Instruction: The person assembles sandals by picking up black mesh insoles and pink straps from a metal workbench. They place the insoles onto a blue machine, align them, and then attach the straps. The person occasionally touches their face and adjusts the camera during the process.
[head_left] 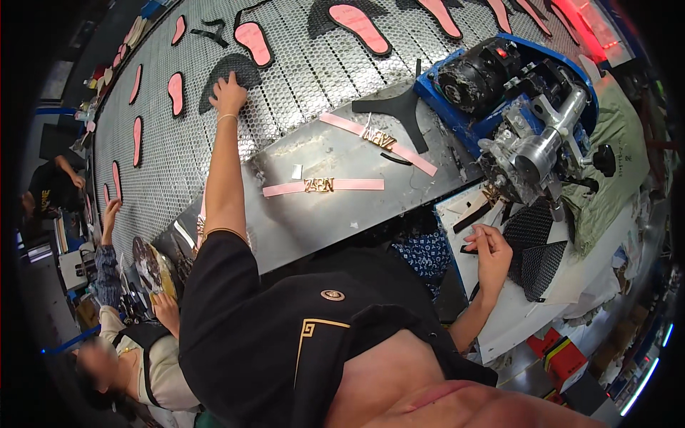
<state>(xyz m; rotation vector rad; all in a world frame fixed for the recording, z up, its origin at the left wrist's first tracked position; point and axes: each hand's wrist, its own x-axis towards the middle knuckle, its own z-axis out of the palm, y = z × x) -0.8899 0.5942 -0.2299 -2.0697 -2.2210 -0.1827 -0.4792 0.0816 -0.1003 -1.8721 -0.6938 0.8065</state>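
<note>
My left hand (229, 95) reaches out over the metal mesh conveyor (300, 93). Its fingers are spread on a dark, rounded mesh piece (244, 70), probably a shoe part. Beside the machine, my right hand (492, 258) has thumb and fingers drawn together. A small black bit shows at its fingertips, but whether it is held I cannot tell. Close to that hand lie a short black strip (472, 218) and folded black mesh pieces (529, 246). Pink straps with gold letter ornaments, one nearer (357, 185) and one farther (410, 157), rest on the metal plate.
Pink insole-shaped pieces with black edges, such as one large piece (357, 27), are spread along the conveyor. A black Y-shaped piece (396, 114) lies against the blue-housed machine (528, 93) on my right. A co-worker (132, 357) reaches toward the conveyor at lower left.
</note>
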